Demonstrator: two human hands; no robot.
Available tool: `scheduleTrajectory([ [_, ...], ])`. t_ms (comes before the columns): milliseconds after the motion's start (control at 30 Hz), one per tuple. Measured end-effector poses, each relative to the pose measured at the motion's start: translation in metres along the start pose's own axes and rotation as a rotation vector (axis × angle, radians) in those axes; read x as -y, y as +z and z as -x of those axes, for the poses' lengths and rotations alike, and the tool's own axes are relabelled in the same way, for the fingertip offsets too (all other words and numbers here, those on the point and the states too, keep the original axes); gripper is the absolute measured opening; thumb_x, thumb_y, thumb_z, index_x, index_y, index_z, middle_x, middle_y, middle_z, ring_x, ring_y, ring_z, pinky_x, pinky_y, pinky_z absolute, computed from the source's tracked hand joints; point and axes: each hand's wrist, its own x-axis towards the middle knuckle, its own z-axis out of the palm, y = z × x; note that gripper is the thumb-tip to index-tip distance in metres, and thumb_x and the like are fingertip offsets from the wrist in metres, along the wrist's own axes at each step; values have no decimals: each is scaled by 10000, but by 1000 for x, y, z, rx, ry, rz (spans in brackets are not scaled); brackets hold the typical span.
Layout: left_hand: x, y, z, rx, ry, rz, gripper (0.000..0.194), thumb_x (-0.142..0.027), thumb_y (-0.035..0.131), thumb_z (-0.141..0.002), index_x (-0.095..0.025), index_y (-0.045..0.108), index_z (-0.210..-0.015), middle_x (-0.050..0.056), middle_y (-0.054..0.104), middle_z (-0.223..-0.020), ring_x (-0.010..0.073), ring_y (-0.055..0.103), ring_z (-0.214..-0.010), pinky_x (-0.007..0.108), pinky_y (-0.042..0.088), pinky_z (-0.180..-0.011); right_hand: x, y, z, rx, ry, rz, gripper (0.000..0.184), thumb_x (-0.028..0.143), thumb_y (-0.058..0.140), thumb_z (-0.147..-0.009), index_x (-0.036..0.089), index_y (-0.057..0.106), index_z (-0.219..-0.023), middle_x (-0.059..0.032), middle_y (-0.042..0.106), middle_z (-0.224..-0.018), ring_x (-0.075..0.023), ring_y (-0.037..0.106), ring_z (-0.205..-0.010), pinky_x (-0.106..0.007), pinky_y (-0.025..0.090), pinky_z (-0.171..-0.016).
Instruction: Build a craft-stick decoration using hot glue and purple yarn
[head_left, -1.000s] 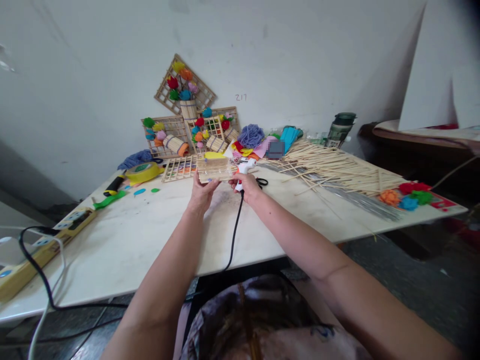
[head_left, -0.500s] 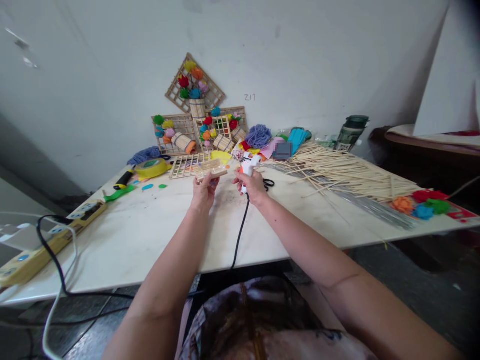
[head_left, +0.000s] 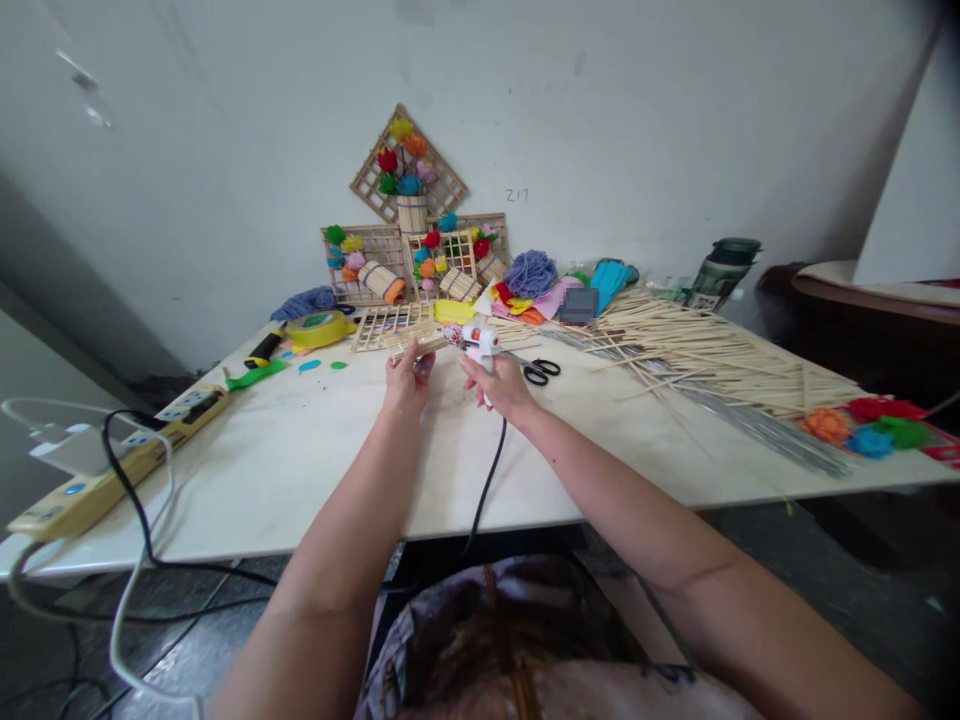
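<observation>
Grey-white wall [head_left: 615, 120] fills the back, and up against it runs the white table [head_left: 300, 470]. Out on the right, a broad spread of thin wooden sticks [head_left: 712, 350] fans across the top, with silvery wires [head_left: 780, 440] along its near side. Over at the left edge lies the yellow power strip [head_left: 112, 470], cables trailing. Centre back, a diamond-set lattice panel [head_left: 448, 186] stands before the wall, with bright flowers [head_left: 409, 185] in front of it. Green tumbler [head_left: 726, 268] back right, yellow tape roll [head_left: 319, 328] on the left, purple yarn [head_left: 531, 273] in the middle.

Now the hands! Right hand [head_left: 499, 385] is wrapped round the handle of a white glue gun [head_left: 480, 342], nozzle aimed left. Left hand [head_left: 406, 378] pinches a wooden stick piece [head_left: 421, 338], thumb on top, right by that nozzle; whether they touch, can't tell from here. Black-handled scissors [head_left: 540, 372] lie just beside the right hand, and, smallest of all, blue [head_left: 310, 366] and green scraps [head_left: 339, 365] dot the left side.
</observation>
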Motion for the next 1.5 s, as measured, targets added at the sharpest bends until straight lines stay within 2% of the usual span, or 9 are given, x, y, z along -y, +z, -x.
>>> scheduleTrajectory([
  [367, -1, 0, 2, -11, -3, -29, 186, -204, 746, -657, -180, 610, -782, 13, 680, -800, 123, 639, -765, 243, 493, -745, 0, 1, 0, 14, -2, 51, 383, 522, 545, -772, 148, 560, -690, 9, 579, -565, -60, 478, -371, -156, 388, -335],
  [1167, -4, 4, 6, -64, -19, -27, 221, -206, 761, -642, -182, 613, -804, 12, 686, -812, 127, 644, -778, 249, 495, -748, -5, 3, -1, -9, -21, 75, 380, 547, 577, -747, 171, 557, -691, 42, 500, -495, -81, 485, -363, -177, 392, -332],
  [1500, -3, 3, 4, -41, 3, -36, 211, -221, 761, -636, -184, 627, -795, 24, 694, -833, 146, 652, -828, 249, 486, -750, -7, 3, -2, -11, -17, 70, 366, 534, 592, -740, 178, 546, -669, 48, 485, -476, -78, 474, -347, -178, 389, -329],
])
